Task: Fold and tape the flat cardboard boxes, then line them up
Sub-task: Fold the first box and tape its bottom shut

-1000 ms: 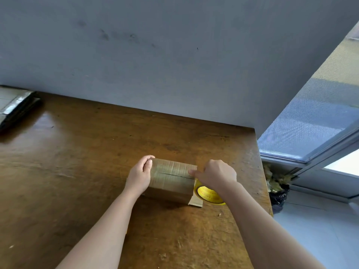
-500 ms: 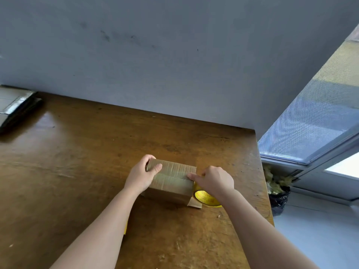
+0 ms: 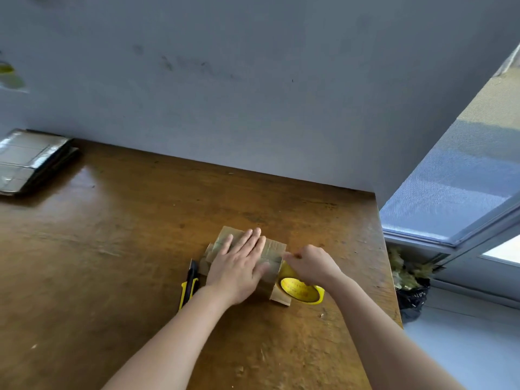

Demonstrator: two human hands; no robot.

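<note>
A small folded cardboard box (image 3: 274, 249) stands on the wooden table (image 3: 126, 249), with clear tape over its top. My left hand (image 3: 239, 266) lies flat on the box top, fingers straight and pressing down. My right hand (image 3: 312, 264) is at the box's right edge with its fingers curled, gripping the yellow tape roll (image 3: 301, 289) that lies against the box's right side. A loose flap (image 3: 280, 298) sticks out at the box's near right corner.
A yellow and black utility knife (image 3: 189, 285) lies just left of the box. A stack of flat cardboard boxes (image 3: 25, 161) sits at the table's far left, by the grey wall. The table's right edge drops to the floor, where a black bag (image 3: 412, 291) stands.
My left hand has moved from the box's left end onto its top and flattened there. The knife, hidden before, now shows. My right hand stays at the box's right edge.
</note>
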